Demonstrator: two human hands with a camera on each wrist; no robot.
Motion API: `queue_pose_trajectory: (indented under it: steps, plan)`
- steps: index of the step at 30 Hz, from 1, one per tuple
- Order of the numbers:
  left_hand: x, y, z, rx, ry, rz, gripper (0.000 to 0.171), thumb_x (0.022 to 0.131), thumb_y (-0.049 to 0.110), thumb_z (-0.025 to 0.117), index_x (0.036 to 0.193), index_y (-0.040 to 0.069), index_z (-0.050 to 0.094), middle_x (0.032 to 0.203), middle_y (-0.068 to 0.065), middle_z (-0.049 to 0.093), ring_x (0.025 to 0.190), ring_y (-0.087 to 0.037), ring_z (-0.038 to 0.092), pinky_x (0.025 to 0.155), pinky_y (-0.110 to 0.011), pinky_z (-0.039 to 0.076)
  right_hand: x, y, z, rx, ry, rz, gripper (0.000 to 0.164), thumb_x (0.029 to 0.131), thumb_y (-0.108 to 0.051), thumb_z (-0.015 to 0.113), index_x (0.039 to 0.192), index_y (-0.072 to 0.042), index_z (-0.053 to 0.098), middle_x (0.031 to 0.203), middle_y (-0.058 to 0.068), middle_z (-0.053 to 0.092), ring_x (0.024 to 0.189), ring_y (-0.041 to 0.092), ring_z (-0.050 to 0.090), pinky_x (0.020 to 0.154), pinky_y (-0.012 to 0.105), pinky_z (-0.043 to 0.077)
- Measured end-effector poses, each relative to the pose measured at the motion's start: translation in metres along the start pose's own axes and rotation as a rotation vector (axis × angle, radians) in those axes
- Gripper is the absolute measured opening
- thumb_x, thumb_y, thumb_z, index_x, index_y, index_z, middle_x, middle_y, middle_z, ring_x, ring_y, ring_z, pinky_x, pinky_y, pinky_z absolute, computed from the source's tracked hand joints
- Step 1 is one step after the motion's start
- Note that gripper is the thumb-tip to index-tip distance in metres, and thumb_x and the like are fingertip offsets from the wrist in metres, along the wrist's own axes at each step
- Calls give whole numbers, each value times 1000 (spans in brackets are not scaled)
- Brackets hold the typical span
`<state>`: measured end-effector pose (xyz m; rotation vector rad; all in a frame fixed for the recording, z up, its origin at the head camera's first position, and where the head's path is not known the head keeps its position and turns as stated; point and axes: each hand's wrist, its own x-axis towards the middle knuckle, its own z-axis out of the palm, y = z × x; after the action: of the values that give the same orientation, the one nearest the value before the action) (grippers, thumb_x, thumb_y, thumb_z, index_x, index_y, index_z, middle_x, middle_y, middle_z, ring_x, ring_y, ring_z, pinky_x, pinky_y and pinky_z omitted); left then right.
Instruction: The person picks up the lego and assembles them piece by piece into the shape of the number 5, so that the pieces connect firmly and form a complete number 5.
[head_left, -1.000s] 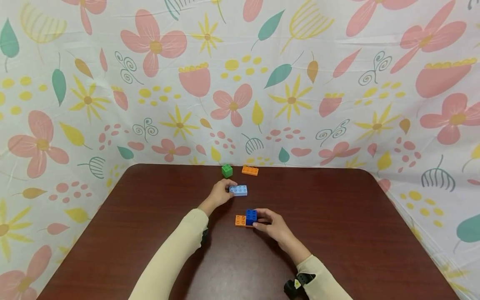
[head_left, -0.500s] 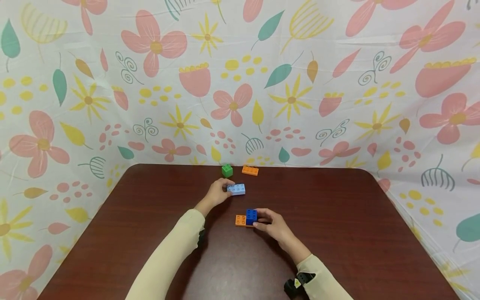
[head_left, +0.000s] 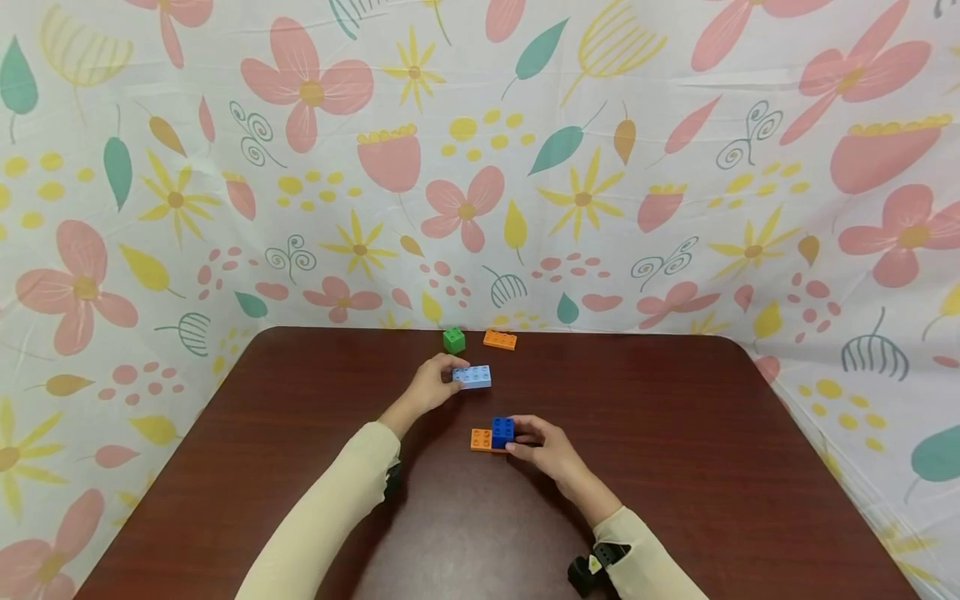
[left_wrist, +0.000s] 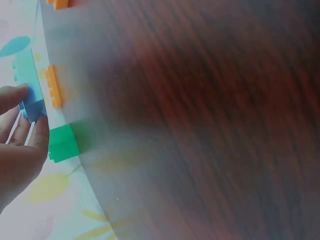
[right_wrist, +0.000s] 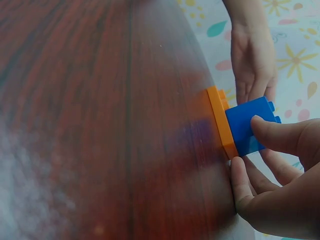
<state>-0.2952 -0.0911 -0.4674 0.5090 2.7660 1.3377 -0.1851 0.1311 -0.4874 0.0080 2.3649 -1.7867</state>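
Note:
My left hand [head_left: 429, 387] pinches the left end of a light blue eight-stud toy brick [head_left: 478, 377], thumb on the near side. In the left wrist view this light blue brick [left_wrist: 29, 80] shows apart from the tabletop. Closer to me, a square dark blue brick [head_left: 503, 432] sits on the right half of a flat orange brick [head_left: 482, 439], whose left studs stay bare. My right hand [head_left: 553, 454] grips the dark blue brick from the right. The right wrist view shows the thumb on the blue side and a fingertip at the end of the orange brick [right_wrist: 220, 117].
A green brick [head_left: 453, 340] and another flat orange brick [head_left: 500, 340] lie near the far edge of the dark wooden table [head_left: 637, 400]. A flower-printed cloth [head_left: 660, 208] hangs right behind that edge and round the sides.
My left hand has shifted a little to the left and toward the far edge, carrying the light blue brick. The right hand and its bricks have stayed put.

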Motion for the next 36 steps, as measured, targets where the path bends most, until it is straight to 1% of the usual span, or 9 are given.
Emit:
queue_pose_trajectory:
  steps: [4, 8, 17, 22, 28, 32, 36]
  plan:
    - [-5, 5, -1, -12, -13, 42, 29, 88, 1, 68, 117, 6, 66, 120, -11, 59, 111, -30, 55, 95, -42, 47, 0, -1, -1, 4, -4, -4, 41, 84, -5, 73, 124, -6, 61, 120, 10, 63, 105, 27, 59, 81, 41, 53]
    - [-10, 10, -3, -32, -33, 63, 30, 88, 1, 67, 117, 6, 65, 120, -11, 59, 111, -30, 55, 95, -43, 47, -1, -1, -1, 11, -7, 0, 40, 85, -5, 72, 123, -6, 62, 119, 10, 63, 105, 27, 59, 83, 41, 53]
    - [-22, 15, -7, -43, -39, 120, 29, 88, 2, 68, 117, 6, 65, 115, -10, 60, 109, -29, 57, 95, -45, 47, 0, -2, -1, 5, -4, -5, 39, 85, -6, 73, 122, -6, 62, 117, 9, 64, 104, 26, 60, 83, 41, 53]
    - [-29, 20, -11, -56, -39, 131, 29, 87, 0, 69, 116, 5, 66, 113, -11, 60, 107, -29, 58, 95, -44, 47, 0, -2, -1, 4, -5, -3, 39, 85, -6, 73, 122, -6, 62, 117, 9, 64, 103, 26, 60, 83, 41, 53]
    - [-36, 19, -12, -58, -46, 150, 30, 86, 0, 69, 115, 6, 66, 111, -9, 61, 103, -25, 58, 94, -40, 49, 0, -1, -2, 8, -9, 3, 39, 85, -6, 73, 122, -7, 62, 117, 8, 63, 104, 26, 60, 83, 42, 52]
    - [-41, 20, -12, -88, -66, 153, 31, 86, 0, 69, 116, 7, 65, 113, -9, 60, 103, -26, 58, 94, -41, 48, 0, -1, -2, 8, -11, 7, 39, 85, -6, 73, 122, -6, 62, 118, 9, 63, 104, 26, 60, 83, 42, 52]
    - [-45, 21, -12, -97, -74, 174, 31, 86, 0, 70, 116, 7, 65, 112, -8, 60, 102, -26, 59, 92, -43, 50, 1, -1, -2, 9, -13, 8, 39, 85, -7, 73, 122, -7, 63, 118, 8, 63, 104, 25, 59, 83, 41, 52]
